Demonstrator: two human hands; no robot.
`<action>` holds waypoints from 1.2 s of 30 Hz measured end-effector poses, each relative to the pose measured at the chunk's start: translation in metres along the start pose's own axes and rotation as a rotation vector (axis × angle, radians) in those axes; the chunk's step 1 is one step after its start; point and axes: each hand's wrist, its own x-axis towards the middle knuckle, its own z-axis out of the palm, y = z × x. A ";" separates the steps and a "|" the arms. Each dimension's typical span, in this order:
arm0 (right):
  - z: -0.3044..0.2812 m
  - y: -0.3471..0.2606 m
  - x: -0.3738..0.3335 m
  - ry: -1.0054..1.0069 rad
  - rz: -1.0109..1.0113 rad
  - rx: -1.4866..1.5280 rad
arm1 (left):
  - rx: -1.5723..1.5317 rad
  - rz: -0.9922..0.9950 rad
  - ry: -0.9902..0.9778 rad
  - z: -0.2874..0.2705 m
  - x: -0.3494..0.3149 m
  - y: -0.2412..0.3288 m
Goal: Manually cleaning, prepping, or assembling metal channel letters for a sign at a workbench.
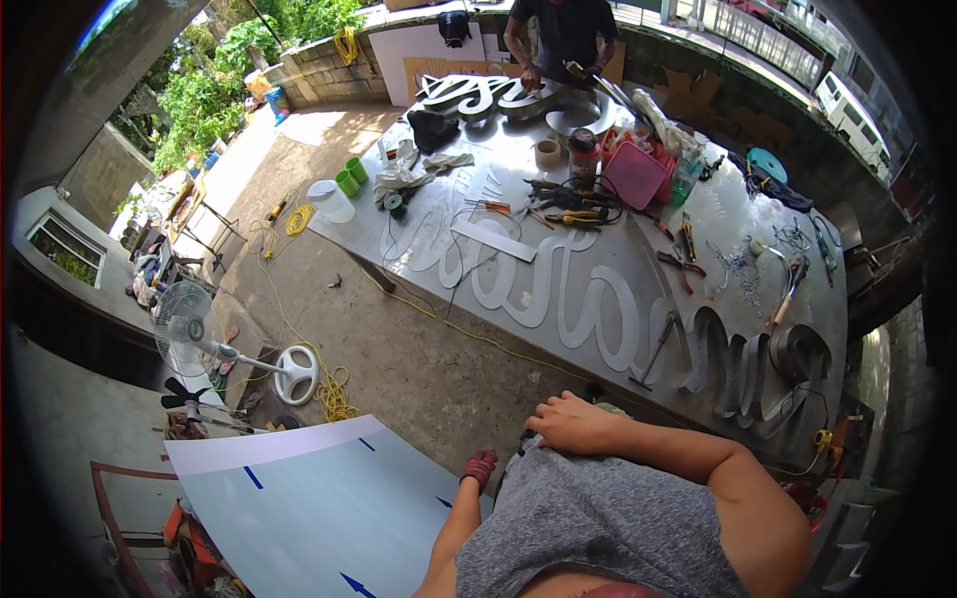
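Note:
My right hand (573, 423) is bare and rests at my waist, against the grey shirt (608, 498). Its fingers are bent over and closed; whatever they hold is hidden. Low at my left side is my left hand (479, 468) in a dark red glove, its fingers curled in, and I cannot make out anything in them. Beside it lies a large pale blue sheet (319, 508) with dark blue marks. Ahead of me stands a metal-topped table (399, 261) bearing flat script-shaped cut-outs (608, 319) and upright bent metal strips (738, 374).
Pliers (681, 269), a hammer (791, 289), a pink container (633, 174) and green cups (347, 181) sit on the table. Across it a person (563, 45) works at raised script lettering (478, 97). A standing fan (189, 324) and yellow cord (334, 394) are on the floor at left.

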 end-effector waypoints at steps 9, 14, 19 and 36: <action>0.002 0.000 -0.002 0.018 0.006 -0.005 | 0.001 0.006 0.008 0.001 0.000 0.003; 0.003 0.000 -0.002 0.019 0.003 0.003 | -0.024 -0.011 0.006 0.003 -0.001 0.005; 0.004 -0.001 -0.003 0.013 0.005 -0.001 | -0.020 -0.014 0.002 0.005 0.000 0.001; 0.003 -0.006 -0.006 0.028 0.000 -0.007 | 0.012 -0.006 0.011 -0.003 0.003 -0.014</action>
